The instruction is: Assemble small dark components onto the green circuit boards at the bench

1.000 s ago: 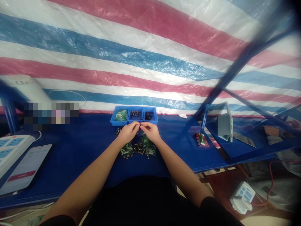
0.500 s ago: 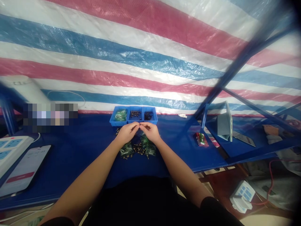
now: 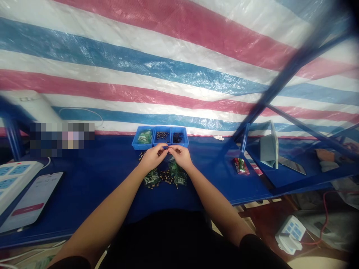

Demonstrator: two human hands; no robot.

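My left hand (image 3: 152,158) and my right hand (image 3: 182,156) meet fingertip to fingertip in front of three joined blue bins. Both are closed in a pinch; what lies between the fingertips is too small to make out. The left bin (image 3: 135,142) holds clear bags (image 3: 145,136). In the middle one are small brass-coloured screw-like parts (image 3: 162,135), and black parts (image 3: 177,138) fill the right one. Below my hands, bagged silvery pieces (image 3: 152,179) lie left and another bag (image 3: 180,176) lies right. Loose brass-coloured parts (image 3: 167,177) are heaped between them.
A phone (image 3: 33,200) and a white power strip (image 3: 17,177) lie at the left of the blue table (image 3: 92,186). Toward the right are a small red box (image 3: 241,167), a blue frame post (image 3: 245,138) and a propped tablet (image 3: 269,147). Another person's hand (image 3: 325,155) shows far right.
My fingertips have shifted slightly, the left fingers lifting a little, while both hands stay pinched together. The whole view has moved a few pixels; the bins and bags look the same.
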